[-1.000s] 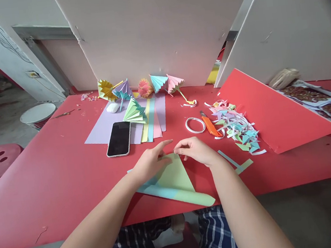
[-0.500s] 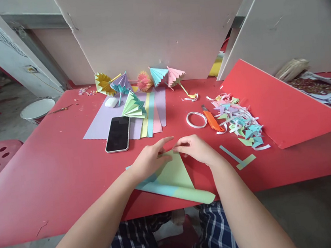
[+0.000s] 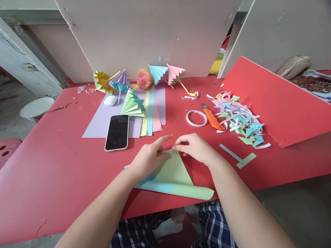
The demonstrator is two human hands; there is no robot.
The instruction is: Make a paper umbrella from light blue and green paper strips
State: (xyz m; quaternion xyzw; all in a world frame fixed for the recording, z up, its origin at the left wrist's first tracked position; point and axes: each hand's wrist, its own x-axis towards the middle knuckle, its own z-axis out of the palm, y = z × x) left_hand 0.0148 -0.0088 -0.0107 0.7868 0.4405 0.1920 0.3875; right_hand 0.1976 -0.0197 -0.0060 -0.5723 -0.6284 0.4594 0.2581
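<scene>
A green and blue sheet of paper lies at the table's front edge, its near side curled up into a loose roll. My left hand rests on the sheet with the index finger stretched out and the thumb apart from it. At the far corner of the paper, the thumb and fingertips of my right hand are pinched together on its edge. Part of the sheet is hidden beneath my left hand and forearm. To the right of my right forearm lie narrow blue and green paper strips.
Behind my hands are a phone, coloured sheets and several folded paper umbrellas. A roll of white tape lies beside an orange utility knife. Paper scraps are heaped against a tilted red board.
The whole view has shifted very slightly. Both hands keep the same pose on the paper.
</scene>
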